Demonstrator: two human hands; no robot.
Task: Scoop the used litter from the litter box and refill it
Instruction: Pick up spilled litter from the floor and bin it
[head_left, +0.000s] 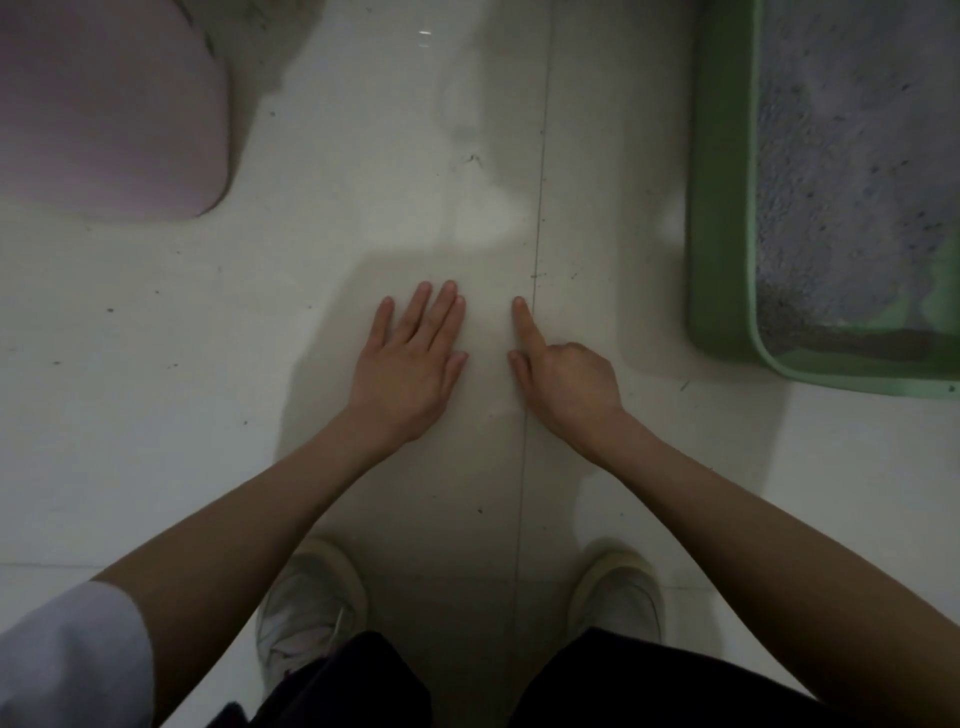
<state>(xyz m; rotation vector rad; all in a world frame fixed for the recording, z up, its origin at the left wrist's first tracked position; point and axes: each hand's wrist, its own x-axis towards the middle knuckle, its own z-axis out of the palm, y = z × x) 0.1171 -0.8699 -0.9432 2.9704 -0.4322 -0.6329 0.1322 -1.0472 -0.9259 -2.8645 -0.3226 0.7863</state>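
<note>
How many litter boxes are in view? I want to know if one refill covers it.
1. The green litter box sits on the floor at the right edge, ahead of the right hand, with litter inside. It is cut off by the frame, so others may lie out of view.

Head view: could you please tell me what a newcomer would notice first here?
Two bare hands held out over the pale tiled floor: the left hand spread flat, the right hand pointing with one finger. At the right edge sits a green litter box holding greyish litter. A pink object fills the upper left corner.
</note>
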